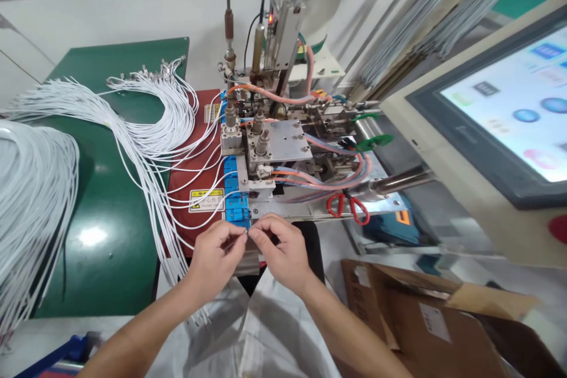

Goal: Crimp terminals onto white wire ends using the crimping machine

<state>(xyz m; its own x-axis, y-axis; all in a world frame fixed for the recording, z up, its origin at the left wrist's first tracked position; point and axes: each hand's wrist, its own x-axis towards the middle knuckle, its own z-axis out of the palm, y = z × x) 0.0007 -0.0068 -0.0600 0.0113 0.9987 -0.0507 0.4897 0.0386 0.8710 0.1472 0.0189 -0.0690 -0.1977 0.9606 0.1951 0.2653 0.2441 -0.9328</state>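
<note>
My left hand [217,257] and my right hand [279,251] meet just below the row of blue clamp blocks [233,192] on the machine [274,142]. Both pinch a thin white wire [246,235] between thumb and forefinger, fingertips almost touching. Several white wires [195,189] run from the blue blocks leftward across the red mat [195,159].
A big bundle of white wires [133,112] lies on the green table [101,218]; another bundle [31,201] hangs at far left. Red-handled scissors [348,205] rest on the machine base. A touchscreen panel [509,106] stands at right, a cardboard box [425,319] below it.
</note>
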